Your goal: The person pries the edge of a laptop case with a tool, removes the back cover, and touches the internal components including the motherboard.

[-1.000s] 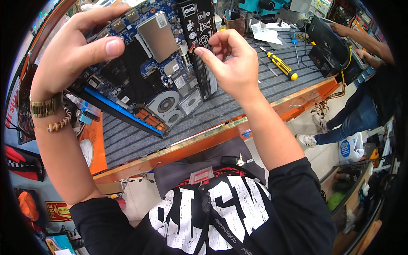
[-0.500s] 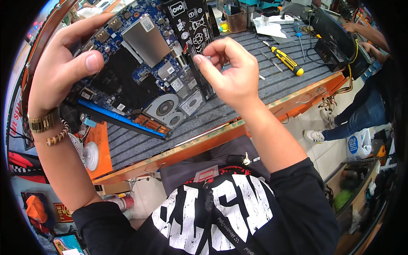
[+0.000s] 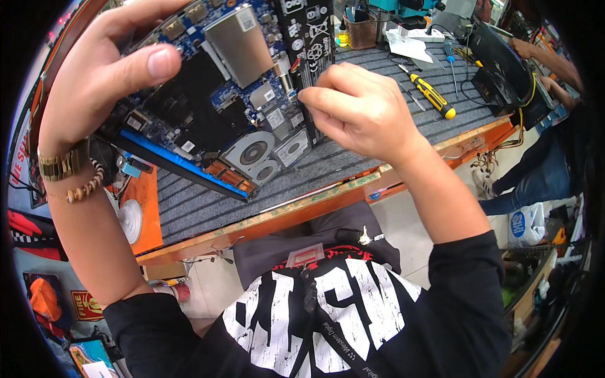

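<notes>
An opened laptop base [image 3: 189, 107] is tilted up above the bench, its blue circuit board, silver plate [image 3: 236, 47] and cooling fan [image 3: 253, 152] exposed. Along its right side runs a black battery [image 3: 310, 44]. My left hand [image 3: 94, 94] grips the laptop's upper left edge, thumb on the near side and the other fingers mostly hidden behind. Close to the small connector [image 3: 291, 93] beside the battery, my right hand [image 3: 368, 110] is closed in a pinch. What its fingertips hold, if anything, is hidden.
A striped grey mat [image 3: 340, 160] covers the bench. To the right lie a yellow and black screwdriver [image 3: 432, 96] and a blue-handled one [image 3: 449, 57]. A brown holder [image 3: 360, 33] stands at the back. Another person's arm [image 3: 548, 58] reaches to a black computer case [image 3: 501, 57].
My right hand has moved slightly right and turned knuckles-up, its fingers now curled down at the battery's edge. The laptop and my left hand appear shifted slightly right and up in view.
</notes>
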{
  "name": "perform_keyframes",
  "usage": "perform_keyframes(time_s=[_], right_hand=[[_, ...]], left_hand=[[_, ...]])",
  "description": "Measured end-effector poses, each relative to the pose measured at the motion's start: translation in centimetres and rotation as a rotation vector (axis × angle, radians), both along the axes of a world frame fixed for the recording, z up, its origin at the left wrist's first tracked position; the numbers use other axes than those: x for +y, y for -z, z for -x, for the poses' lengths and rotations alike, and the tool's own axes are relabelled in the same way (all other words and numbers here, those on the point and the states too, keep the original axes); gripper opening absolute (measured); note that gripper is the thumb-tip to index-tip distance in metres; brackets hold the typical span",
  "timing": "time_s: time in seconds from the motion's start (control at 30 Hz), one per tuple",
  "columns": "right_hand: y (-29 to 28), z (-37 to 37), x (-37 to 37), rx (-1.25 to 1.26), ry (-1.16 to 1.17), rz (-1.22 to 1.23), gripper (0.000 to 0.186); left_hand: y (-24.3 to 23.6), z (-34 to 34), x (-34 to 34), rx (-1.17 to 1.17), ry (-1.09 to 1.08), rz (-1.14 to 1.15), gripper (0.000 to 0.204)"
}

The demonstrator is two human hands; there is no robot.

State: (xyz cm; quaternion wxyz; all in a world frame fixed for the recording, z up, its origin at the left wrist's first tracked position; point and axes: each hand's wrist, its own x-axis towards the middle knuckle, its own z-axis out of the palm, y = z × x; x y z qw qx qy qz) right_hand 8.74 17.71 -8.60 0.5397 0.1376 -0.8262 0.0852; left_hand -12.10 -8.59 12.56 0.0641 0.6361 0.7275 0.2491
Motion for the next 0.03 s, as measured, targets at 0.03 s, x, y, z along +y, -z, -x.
perform_keyframes(time_s=[0.03], right_hand=[[-0.74,0.21,-0.43,-0.029,-0.006,-0.104,0.018]], left_hand=[[-0.03,-0.06,-1.02,0.002,-0.017,-0.016,0.108]])
